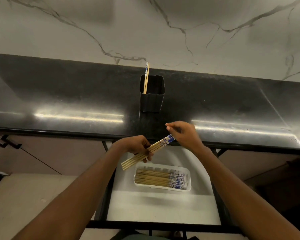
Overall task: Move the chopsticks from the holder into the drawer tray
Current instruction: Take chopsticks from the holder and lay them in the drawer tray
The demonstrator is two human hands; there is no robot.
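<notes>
- Where the open drawer [163,205] lies nearest you, a white tray [189,179] sits in it just below your fingers, with a row of chopsticks in the tray [154,177] lying flat, their blue-patterned ends toward your right.
- Above the tray, your left hand [137,144] is curled closed around a bundle of chopsticks [145,151]; the plain tips stick out past your fingers toward the lower left.
- The bundle slants up to the right, and its blue-and-white ends reach your right hand [184,134].
- Your right hand touches those patterned ends with fingers bent; you cannot tell from this angle whether it grips them or only steadies them.
- Beyond both hands, on the dark counter [59,94], the black holder [151,101] stands upright, well apart from your fingertips.
- Two last chopsticks [146,78] lean in the holder's far left corner, tops poking above its rim.
- Behind that rises the marble wall [163,32].
</notes>
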